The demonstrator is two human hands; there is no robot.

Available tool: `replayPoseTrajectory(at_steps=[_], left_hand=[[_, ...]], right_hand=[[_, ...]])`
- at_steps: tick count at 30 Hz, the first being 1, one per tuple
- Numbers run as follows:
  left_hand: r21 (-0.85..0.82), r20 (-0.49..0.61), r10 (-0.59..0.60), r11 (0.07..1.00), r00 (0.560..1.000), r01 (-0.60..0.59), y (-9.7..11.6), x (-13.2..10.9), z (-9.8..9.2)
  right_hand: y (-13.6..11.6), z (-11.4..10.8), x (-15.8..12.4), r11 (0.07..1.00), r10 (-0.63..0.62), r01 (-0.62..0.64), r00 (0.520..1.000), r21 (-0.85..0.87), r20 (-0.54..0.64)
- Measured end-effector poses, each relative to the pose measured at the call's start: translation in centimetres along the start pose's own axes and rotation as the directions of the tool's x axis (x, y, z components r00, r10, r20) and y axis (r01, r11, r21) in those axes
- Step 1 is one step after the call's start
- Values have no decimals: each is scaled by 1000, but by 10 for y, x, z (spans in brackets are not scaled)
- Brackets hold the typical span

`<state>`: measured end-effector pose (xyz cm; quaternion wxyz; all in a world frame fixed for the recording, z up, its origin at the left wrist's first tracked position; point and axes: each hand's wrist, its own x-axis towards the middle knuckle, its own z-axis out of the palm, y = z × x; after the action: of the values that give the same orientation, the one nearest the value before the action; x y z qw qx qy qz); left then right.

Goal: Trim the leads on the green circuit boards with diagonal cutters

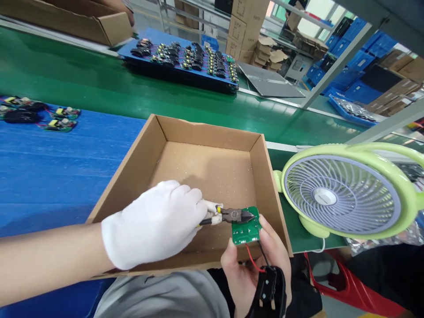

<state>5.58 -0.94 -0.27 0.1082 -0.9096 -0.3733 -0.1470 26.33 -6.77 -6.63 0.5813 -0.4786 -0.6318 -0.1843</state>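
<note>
My left hand [155, 223], in a white glove, is closed round the handles of diagonal cutters [233, 215]. Their dark jaws point right and lie over the face of a small green circuit board [245, 233]; whether they touch a lead cannot be made out. My bare right hand [243, 276] grips that board by its edges between thumb and fingers. A red and a black wire run from the board down to a black plug housing with metal prongs [270, 287], which rests against my right hand. Both hands are over the near right part of an open cardboard box [205, 172].
Tiny clippings dot the box floor. Right of it stands a green fan [342, 194]. Wired boards [61, 119] lie on the blue mat [66, 163] at left. Beyond, a blue tray [159, 66] carries rows of boards and housings. A red stool [351, 282] is lower right.
</note>
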Motion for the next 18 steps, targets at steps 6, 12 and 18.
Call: replayPoseTrajectory(at_steps=[6,12,18], left_hand=[[-24,34,-15,1000,999,16,5,0,3],[-44,53,-11,999,999,14,3,0,1],[-55,33,-13,998,999,15,3,1,2]], right_hand=[[3,-7,-10,1000,5,-5,996,2,94],[-5,-9,-16,993,93,-102,984,53,150],[3,-8,-16,991,114,-124,982,58,149]])
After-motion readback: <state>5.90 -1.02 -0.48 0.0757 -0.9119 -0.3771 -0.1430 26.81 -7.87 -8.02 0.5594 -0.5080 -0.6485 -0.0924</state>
